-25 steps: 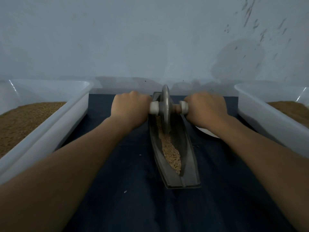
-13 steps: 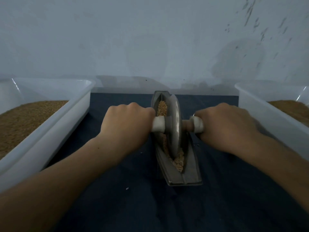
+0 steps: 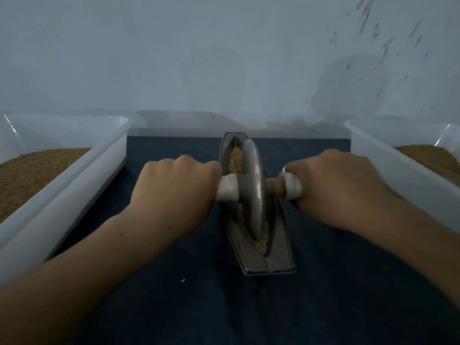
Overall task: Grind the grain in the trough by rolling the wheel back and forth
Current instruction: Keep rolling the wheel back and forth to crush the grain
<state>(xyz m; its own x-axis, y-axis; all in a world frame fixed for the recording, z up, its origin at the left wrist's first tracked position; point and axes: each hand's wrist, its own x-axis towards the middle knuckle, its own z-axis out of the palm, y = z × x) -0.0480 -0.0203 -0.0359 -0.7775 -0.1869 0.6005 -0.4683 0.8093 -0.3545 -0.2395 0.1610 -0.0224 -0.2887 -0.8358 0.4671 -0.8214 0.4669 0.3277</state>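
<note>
Left hand (image 3: 174, 192) and right hand (image 3: 336, 188) each grip a white handle end (image 3: 227, 188), fingers curled closed round it. Between them the wheel (image 3: 254, 185) stands on edge in the near half of the trough (image 3: 281, 235). Grinding looks mid-stroke. The next move likely calls for an even push away along the groove, with both wrists level so the disc stays upright.

Outside the left hand sits the left tub (image 3: 82, 170) and outside the right hand the right tub (image 3: 398, 170), both part-filled with brown granular fill (image 3: 37, 175). The trough holds grain (image 3: 235, 158) beyond and beneath the wheel.
</note>
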